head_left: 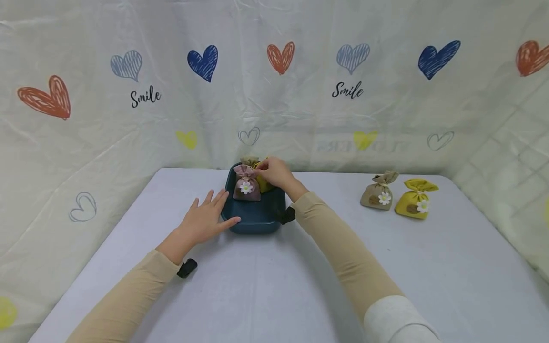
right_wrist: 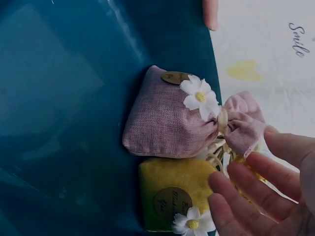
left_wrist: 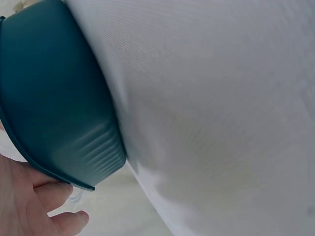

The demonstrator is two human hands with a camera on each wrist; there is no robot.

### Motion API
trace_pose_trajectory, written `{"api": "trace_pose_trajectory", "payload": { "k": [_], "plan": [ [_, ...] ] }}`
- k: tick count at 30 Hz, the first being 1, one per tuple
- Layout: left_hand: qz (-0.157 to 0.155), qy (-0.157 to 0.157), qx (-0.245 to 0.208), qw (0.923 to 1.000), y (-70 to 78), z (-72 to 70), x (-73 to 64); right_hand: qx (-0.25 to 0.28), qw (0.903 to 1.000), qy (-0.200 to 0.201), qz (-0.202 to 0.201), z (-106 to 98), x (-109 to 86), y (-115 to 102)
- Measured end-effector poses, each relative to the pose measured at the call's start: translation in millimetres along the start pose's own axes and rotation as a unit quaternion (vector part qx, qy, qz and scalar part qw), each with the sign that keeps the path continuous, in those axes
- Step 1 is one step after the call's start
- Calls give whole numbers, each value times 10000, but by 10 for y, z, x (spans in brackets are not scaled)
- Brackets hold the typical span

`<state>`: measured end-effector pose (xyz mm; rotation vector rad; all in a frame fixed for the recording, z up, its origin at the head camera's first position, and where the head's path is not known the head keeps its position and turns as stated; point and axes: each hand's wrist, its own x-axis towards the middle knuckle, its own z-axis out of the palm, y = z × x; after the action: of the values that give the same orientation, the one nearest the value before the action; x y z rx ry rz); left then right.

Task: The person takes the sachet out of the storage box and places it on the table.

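Observation:
A dark teal basin [head_left: 256, 227] stands near the back of the table. My left hand [head_left: 207, 220] rests at its left rim with spread fingers; the left wrist view shows fingers [left_wrist: 54, 196] touching the rim. Inside the basin, a pink cloth pouch [right_wrist: 172, 118] with a white flower stands beside a yellow pouch [right_wrist: 174, 189]. Partly hidden behind them is a greyish-brown pouch [head_left: 248, 161]. My right hand [head_left: 277, 172] is at the pink pouch's tied top, thumb and fingers apart and loosely bent; the fingers lie in front of part of the yellow pouch.
A brown pouch [head_left: 372, 197] and another yellow pouch [head_left: 409, 204], both with white flowers, stand on the right of the white table [head_left: 257, 286]. Behind the table hangs a pale curtain [head_left: 300, 119] printed with hearts. Black wrist-worn pieces show near both cuffs.

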<state>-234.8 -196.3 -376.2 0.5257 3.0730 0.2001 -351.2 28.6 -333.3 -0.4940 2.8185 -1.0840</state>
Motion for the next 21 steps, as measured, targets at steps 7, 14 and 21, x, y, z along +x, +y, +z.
{"api": "trace_pose_trajectory", "payload": {
  "k": [7, 14, 21],
  "plan": [
    [-15, -36, -36, 10000, 9, 9, -49, -346, 9985, -410, 136, 57, 13, -50],
    [3, 37, -12, 10000, 24, -11, -37, -394, 9985, -362, 143, 48, 33, -68],
    [-6, 18, -12, 10000, 39, -29, -16, -393, 9990, -219, 17, 27, 10, -80]
  ]
}}
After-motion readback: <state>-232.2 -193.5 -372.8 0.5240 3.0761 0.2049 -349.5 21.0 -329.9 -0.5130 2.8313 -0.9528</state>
